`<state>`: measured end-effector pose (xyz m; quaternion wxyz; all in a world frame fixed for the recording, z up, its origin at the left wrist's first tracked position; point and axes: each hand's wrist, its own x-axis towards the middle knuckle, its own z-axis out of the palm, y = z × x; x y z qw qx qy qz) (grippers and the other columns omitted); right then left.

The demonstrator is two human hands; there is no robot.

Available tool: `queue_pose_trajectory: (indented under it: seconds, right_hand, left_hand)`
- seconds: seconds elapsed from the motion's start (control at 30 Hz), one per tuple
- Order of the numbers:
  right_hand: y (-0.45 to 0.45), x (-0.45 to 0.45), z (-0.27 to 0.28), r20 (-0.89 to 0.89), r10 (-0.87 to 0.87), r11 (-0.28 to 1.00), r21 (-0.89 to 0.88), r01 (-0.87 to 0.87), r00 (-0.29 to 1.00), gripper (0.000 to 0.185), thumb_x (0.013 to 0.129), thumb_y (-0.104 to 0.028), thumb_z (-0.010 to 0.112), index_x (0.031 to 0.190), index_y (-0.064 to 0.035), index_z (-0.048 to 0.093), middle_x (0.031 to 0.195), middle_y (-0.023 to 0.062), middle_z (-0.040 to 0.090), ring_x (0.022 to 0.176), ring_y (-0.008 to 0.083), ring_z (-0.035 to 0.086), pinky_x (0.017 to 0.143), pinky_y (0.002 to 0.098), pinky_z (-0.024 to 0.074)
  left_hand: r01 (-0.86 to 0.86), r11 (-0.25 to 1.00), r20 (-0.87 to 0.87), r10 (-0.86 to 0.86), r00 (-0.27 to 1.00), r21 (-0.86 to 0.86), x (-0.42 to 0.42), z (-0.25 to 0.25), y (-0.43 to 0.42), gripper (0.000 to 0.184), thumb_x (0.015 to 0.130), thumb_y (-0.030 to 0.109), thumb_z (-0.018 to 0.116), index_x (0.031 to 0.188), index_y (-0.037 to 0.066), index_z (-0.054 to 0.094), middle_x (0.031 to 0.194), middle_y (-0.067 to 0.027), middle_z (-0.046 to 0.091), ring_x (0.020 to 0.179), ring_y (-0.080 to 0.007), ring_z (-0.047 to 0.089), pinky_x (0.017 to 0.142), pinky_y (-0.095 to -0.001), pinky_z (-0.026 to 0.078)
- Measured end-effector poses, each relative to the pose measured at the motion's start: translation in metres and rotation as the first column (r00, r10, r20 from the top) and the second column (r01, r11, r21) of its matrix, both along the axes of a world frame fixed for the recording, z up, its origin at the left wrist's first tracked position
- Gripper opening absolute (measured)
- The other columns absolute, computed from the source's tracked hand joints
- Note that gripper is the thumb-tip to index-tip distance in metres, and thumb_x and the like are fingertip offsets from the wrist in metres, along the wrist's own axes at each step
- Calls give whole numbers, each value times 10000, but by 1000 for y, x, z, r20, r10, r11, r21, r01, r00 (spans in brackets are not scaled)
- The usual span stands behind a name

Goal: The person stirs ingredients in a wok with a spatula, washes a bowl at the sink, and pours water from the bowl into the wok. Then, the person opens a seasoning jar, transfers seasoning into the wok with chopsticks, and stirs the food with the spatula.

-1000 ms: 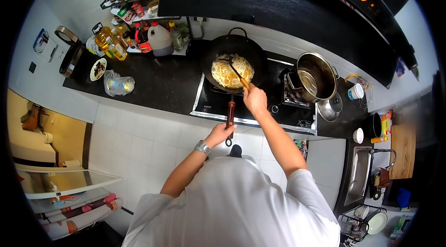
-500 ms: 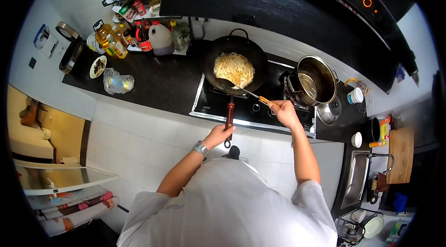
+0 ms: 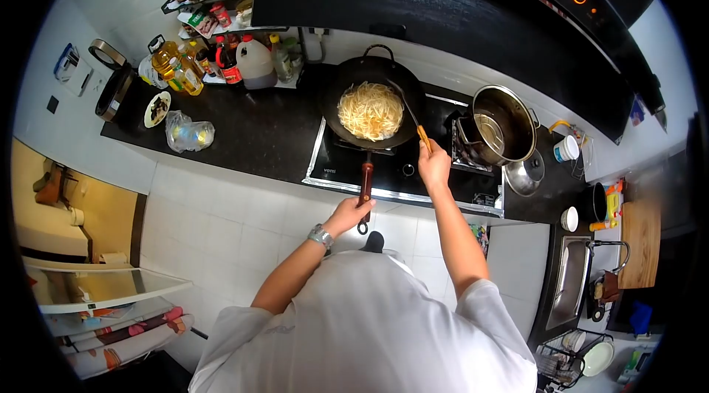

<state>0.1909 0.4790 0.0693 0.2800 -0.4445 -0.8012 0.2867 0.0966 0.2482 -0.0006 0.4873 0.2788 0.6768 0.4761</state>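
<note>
A black wok (image 3: 354,72) sits on the left burner, holding a heap of pale strands (image 3: 371,111), noodles or bean sprouts; I cannot tell which. Its red-brown handle (image 3: 366,182) points toward me, and my left hand (image 3: 353,216) is wrapped around it near the end. My right hand (image 3: 434,166) grips the wooden handle of a spatula (image 3: 423,137). The spatula's metal shaft runs up along the right inside of the wok, its head near the far right edge of the strands.
A large steel pot (image 3: 484,108) stands on the right burner, with a glass lid (image 3: 526,173) beside it. Left on the counter are a tied plastic bag (image 3: 189,131), a plate of dark food (image 3: 157,108) and several bottles (image 3: 256,64). The range hood (image 3: 413,9) overhangs the stove.
The spatula has swung from the near edge of the strands to the wok's far right side. My right hand has moved left and slightly toward the wok; my left hand stays on its handle.
</note>
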Motion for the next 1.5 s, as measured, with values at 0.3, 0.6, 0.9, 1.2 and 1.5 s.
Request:
queue_pose_trajectory:
  seconds: [0.3,0.6,0.9,1.2,1.5]
  right_hand:
    - [-31,-20,-3,71,79,995,-71,-74,994,292,919,-243,613,1076,-14,702,788,254,667,785,406,672,690,439,516]
    - [-47,2,-5,-77,131,929,-337,-150,988,295,913,-257,638,1038,-2,717,732,201,683,659,235,676,638,357,500]
    - [-34,11,-14,-53,-4,978,-208,-7,999,303,914,-256,623,1081,-14,696,792,256,671,777,381,690,670,410,518]
    - [-22,-5,-20,-18,-80,996,-33,79,997,264,932,-255,591,1073,-49,676,813,264,660,810,443,653,704,497,517]
    - [-65,0,4,-21,111,959,-260,-113,994,282,917,-266,604,1062,-48,709,793,255,666,798,418,670,708,442,519]
  left_hand:
    - [18,1000,2,-18,1000,-3,-1,3,0,388,972,413,589,769,82,578,656,61,493,589,-55,425,549,-243,368]
    - [78,997,-63,-80,995,-27,-5,5,-2,392,979,403,579,776,67,588,667,59,505,601,-64,436,560,-246,379]
    - [34,999,42,-35,999,24,-2,-4,0,378,997,397,551,784,85,577,679,60,494,611,-52,425,561,-236,368]
    - [32,999,-6,-32,999,23,-2,-8,1,408,976,418,572,804,49,605,695,21,552,631,-85,499,592,-263,420]
    - [39,999,-38,-38,999,12,-2,-2,0,409,976,406,582,761,59,589,668,41,526,601,-66,456,561,-251,398]
